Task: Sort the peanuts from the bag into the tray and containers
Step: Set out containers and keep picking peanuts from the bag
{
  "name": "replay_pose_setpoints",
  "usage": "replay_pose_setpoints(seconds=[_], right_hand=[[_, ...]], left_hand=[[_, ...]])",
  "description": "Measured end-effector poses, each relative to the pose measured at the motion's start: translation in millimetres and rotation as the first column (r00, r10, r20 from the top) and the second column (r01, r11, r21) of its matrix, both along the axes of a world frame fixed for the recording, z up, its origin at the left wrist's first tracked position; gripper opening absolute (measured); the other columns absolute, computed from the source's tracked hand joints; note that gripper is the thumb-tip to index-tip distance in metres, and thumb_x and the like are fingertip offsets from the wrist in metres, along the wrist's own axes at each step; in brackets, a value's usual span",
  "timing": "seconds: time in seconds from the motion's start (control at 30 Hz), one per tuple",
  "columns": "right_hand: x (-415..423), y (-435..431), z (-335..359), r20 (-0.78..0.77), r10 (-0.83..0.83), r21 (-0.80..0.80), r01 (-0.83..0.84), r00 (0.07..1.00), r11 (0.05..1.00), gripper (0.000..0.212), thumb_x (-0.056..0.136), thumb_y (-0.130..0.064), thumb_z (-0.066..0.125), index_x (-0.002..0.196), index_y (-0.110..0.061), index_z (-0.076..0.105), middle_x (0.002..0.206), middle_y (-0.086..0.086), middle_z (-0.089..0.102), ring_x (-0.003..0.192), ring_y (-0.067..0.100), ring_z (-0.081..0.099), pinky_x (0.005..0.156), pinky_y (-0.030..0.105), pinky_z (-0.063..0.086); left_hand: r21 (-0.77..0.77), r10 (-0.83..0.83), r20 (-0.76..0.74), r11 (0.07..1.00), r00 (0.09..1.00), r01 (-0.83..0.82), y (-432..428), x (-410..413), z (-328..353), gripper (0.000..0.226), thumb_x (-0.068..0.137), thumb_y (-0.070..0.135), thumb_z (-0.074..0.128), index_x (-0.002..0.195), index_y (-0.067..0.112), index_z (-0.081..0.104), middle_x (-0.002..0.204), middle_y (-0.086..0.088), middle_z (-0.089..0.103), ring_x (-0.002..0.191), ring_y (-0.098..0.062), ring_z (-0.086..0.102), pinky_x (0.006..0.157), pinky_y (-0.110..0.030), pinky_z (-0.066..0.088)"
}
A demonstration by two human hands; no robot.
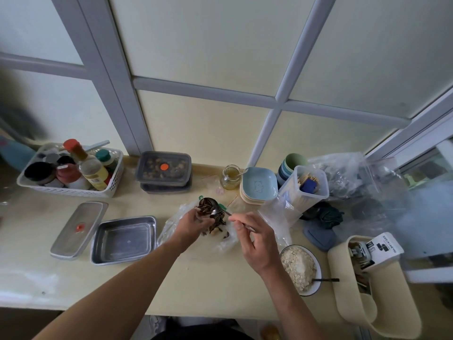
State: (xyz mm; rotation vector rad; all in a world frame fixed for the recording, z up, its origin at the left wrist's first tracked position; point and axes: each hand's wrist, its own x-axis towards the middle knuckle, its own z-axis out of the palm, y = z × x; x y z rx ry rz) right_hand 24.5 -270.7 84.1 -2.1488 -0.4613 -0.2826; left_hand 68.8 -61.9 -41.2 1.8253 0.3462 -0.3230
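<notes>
Pinching the spoon handle, the right hand lifts a heaped, spill-prone scoop over the limp bag; the left hand seemingly grips the bag's rim beside the empty tray.

A clear plastic bag lies open mid-frame, holding dark seeds and pale nuts. The steel tray sits empty just left of it, its lid beside.

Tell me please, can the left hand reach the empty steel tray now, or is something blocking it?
Probably yes. The steel tray lies open just to the left of the left hand, with bare counter between them. But that hand is at the plastic bag now and would have to leave it.
</notes>
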Motion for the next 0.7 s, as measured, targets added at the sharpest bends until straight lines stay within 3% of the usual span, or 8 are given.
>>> replay_pose_setpoints(seconds=[0.17,0.47,0.7], right_hand=[[-4.5,-1.1,3.7,-0.004,0.022,0.030,-0.022,1.000,0.999,0.025,0.106,-0.023,0.053,0.115,-0.017,0.075,0.101,-0.006,0.065,0.089,0.002,0.063,0.079,0.013,0.046],[-9.6,-0.1,9.1,0.007,0.052,0.059,-0.052,0.999,0.997,0.025,0.104,-0.023,0.055,0.115,-0.018,0.077,0.099,-0.003,0.065,0.088,0.008,0.066,0.077,0.026,0.053],[-13.3,0.1,13.3,0.022,0.050,0.055,-0.052,0.998,0.997,0.025,0.104,-0.021,0.053,0.113,-0.019,0.077,0.099,-0.007,0.065,0.086,0.007,0.066,0.080,0.022,0.050]], left_hand=[[0.005,-0.002,0.030,1.000,1.000,0.002,-0.9,0.7,2.9,0.023,0.084,0.025,0.081,0.100,0.015,0.067,0.087,-0.003,0.076,0.076,-0.019,0.072,0.062,-0.024,0.056],[-0.036,0.013,0.046,0.999,0.999,-0.012,2.1,2.2,-1.5,0.028,0.082,0.028,0.082,0.106,0.021,0.068,0.089,0.001,0.076,0.079,-0.019,0.071,0.066,-0.027,0.053],[-0.038,0.030,0.076,0.999,0.997,-0.027,-0.7,1.8,10.3,0.028,0.084,0.025,0.082,0.110,0.023,0.069,0.095,0.006,0.074,0.087,-0.007,0.068,0.071,-0.018,0.046]])
